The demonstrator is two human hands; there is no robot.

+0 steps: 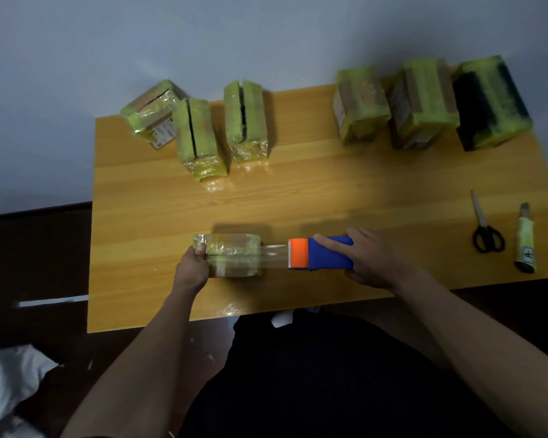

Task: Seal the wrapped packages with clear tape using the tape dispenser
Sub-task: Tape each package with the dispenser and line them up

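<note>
At the near edge of the yellow wooden table, I have the small green-wrapped package lying flat, and my left hand is clamped on its left end, thumb on top and fingers curled around the side. My right hand is wrapped around the blue and orange tape dispenser, index finger stretched along its top. The dispenser sits just off the package's right end, with a strip of clear tape stretched between the two.

I judge that I am partway through pulling one band of tape along the length of the package. To do it well, I should keep the strip taut and in line with the package's long axis, so it lands flat without creases. The left hand needs to hold firm, because the pull from the dispenser could drag the light package to the right. Then I would carry the tape down over the right end, press it on, and tilt the orange cutter edge to sever it cleanly.

Along the far edge, three green-wrapped packages on the left and three larger wrapped packages on the right stand waiting. The black-handled scissors and a green-wrapped utility knife lie well apart at the right.
</note>
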